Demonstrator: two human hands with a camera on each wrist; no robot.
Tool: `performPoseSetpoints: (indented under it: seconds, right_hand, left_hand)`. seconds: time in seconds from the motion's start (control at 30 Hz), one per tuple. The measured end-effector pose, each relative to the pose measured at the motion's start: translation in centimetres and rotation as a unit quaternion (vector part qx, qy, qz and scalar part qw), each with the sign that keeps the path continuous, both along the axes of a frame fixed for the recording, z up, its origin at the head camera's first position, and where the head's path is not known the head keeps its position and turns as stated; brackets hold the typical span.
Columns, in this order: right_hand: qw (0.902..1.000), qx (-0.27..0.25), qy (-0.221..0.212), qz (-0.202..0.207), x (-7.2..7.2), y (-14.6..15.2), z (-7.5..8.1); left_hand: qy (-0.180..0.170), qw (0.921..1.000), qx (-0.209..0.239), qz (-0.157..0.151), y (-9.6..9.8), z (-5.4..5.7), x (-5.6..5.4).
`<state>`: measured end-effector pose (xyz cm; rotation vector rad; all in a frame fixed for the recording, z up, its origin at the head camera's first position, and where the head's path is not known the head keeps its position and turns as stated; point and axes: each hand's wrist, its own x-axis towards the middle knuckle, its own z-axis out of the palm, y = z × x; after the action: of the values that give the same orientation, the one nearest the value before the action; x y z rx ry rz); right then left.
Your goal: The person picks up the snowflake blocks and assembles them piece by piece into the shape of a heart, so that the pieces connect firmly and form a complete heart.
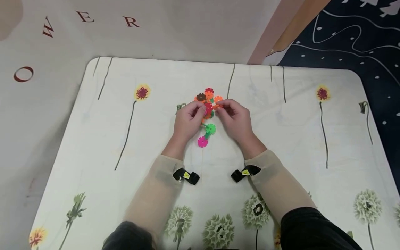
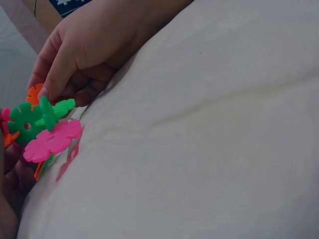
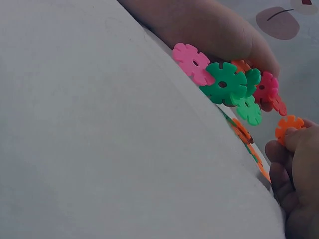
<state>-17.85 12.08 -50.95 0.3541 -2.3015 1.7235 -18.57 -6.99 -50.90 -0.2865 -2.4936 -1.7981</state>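
In the head view my left hand point(image 1: 187, 119) holds a cluster of joined notched plastic discs. The cluster's green disc point(image 1: 210, 128) and pink disc point(image 1: 202, 141) hang toward me, and a red disc point(image 1: 208, 108) shows by the thumb. Just to the right, my right hand point(image 1: 235, 119) pinches an orange notched disc point(image 3: 289, 129) between thumb and fingers. From the right wrist view, a small gap separates this orange disc from the cluster. The left wrist view shows the pink disc point(image 2: 53, 141) slotted near green ones. The left fingertips are partly hidden behind the cluster.
Beyond the hands lie more discs, among them a brown disc point(image 1: 201, 97) and a red disc point(image 1: 209, 91). A white flower-print cloth point(image 1: 275, 135) covers the table. Past its far edge is a pale surface point(image 1: 187, 38) with printed letters; dark patterned fabric point(image 1: 340, 38) lies at far right.
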Motion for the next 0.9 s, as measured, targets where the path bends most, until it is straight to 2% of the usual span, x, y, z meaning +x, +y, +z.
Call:
performPoseSetpoints:
  seconds: [0.7, 0.9]
  right_hand:
    - [0.9993, -0.022, 0.024, 0.018, -0.1, -0.1, -0.2]
    - [0.9991, -0.027, 0.022, 0.024, 0.3, -0.6, 0.7]
  left_hand:
    - [0.003, 1.0000, -0.002, -0.004, -0.1, -0.2, -0.1]
    - [-0.011, 0.9999, -0.001, -0.003, -0.1, 0.1, -0.1]
